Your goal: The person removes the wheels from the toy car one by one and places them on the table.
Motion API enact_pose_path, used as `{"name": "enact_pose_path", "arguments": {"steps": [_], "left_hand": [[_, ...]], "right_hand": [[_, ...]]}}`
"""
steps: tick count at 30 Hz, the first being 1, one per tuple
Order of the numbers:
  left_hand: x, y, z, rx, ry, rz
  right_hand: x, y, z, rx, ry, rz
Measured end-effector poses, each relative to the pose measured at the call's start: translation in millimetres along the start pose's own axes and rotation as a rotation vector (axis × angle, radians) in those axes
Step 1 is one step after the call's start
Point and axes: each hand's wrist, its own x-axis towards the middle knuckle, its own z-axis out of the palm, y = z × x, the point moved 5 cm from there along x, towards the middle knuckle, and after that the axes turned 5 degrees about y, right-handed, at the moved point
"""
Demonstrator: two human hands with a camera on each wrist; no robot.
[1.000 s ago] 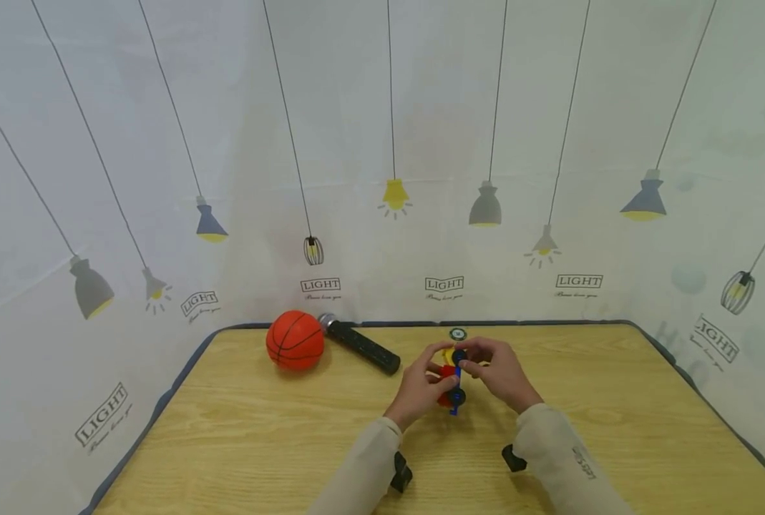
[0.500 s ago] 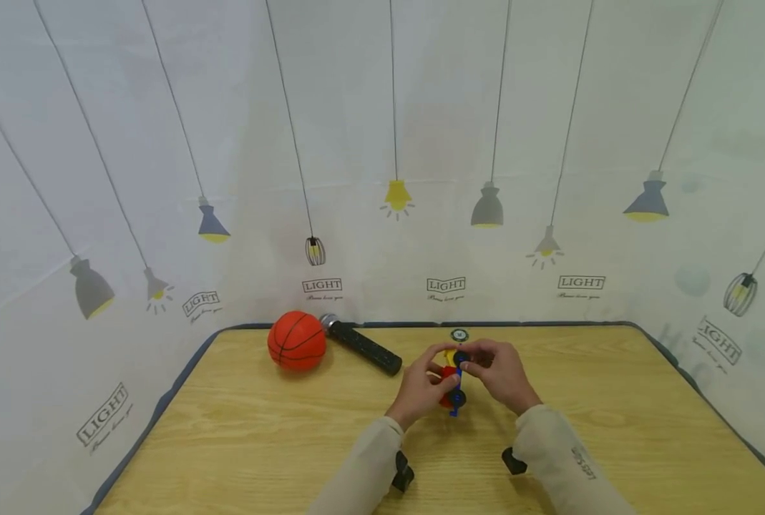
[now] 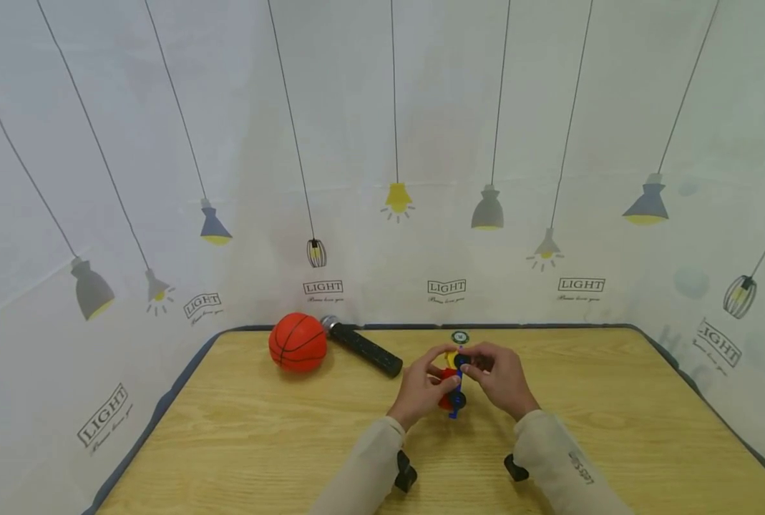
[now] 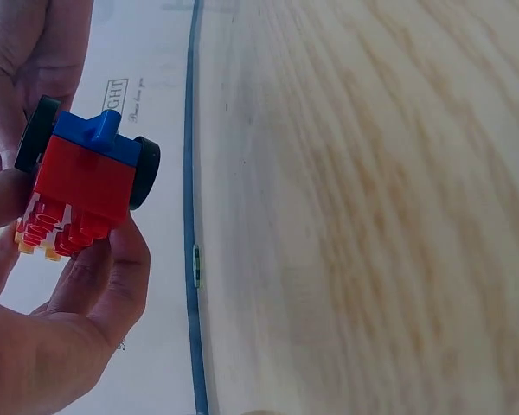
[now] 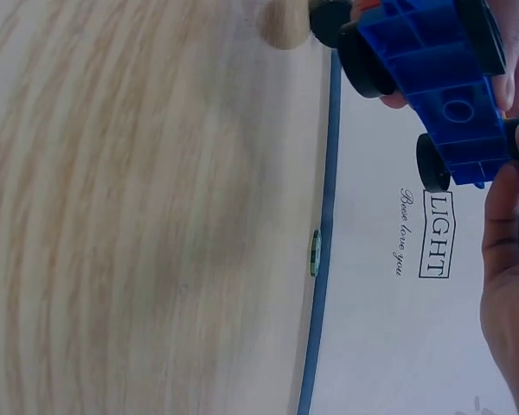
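Note:
A toy car [image 3: 456, 409] built from blocks is held up between both hands, above the table. Its blue base [image 5: 457, 95] carries black wheels, and the underside faces the right wrist camera. Red bricks [image 4: 85, 183] with studs sit on the base, with yellow bricks [image 3: 450, 359] towards the far end. My left hand [image 3: 418, 390] grips the car's brick side, thumb on the near face. With thumb and fingertips, my right hand [image 3: 506, 377] pinches the far end by a black wheel [image 5: 512, 138]. Fingers partly hide the car in the head view.
An orange toy basketball [image 3: 297, 342] and a black microphone [image 3: 366, 350] with a silver head lie at the table's back left. A small round green-and-white chip [image 3: 460, 337] lies near the back edge, just beyond the hands. A lamp-print cloth [image 3: 382, 250] surrounds the wooden table [image 3: 247, 436].
Very little differs. The head view has shifted slightly, and the car appears turned a touch in the hands, which keep the same hold.

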Motion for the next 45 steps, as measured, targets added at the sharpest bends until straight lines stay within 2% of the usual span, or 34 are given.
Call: {"name": "enact_pose_path", "arguments": {"steps": [9,13,17,20,24,30,36,41,45], "left_hand": [[-0.1,-4.2,0.8,-0.003,0.003,-0.025],[0.5,-4.5,-1.2,-0.028,0.026,-0.023],[-0.7,-5.4,-6.3,0.020,0.058,-0.023],[-4.0,-8.5,-8.4,0.103,0.048,-0.031],[-6.7,-10.2,-7.4,0.118,0.022,-0.042],[0.1,-3.0,-5.9,0.060,0.035,-0.030],[1.5,-4.6,-10.2,0.036,0.073,-0.050],[0.7,-6.0,-13.0,0.004,0.079,-0.057],[0.1,-5.6,-14.7,-0.018,0.086,-0.053]], "right_hand": [[0.2,0.5,2.6,0.002,-0.011,-0.026],[-0.4,-1.5,2.4,-0.033,0.034,-0.109],[-0.2,-1.7,4.7,-0.091,0.051,-0.163],[1.2,0.0,10.0,-0.058,-0.021,-0.128],[5.9,-0.3,12.9,-0.003,-0.076,-0.083],[14.0,4.7,2.0,0.040,-0.039,0.032],[16.2,14.2,-8.9,0.046,-0.003,0.099],[18.9,27.1,-15.0,0.058,0.015,0.174],[22.2,35.2,-19.3,0.008,0.010,0.220]]}}
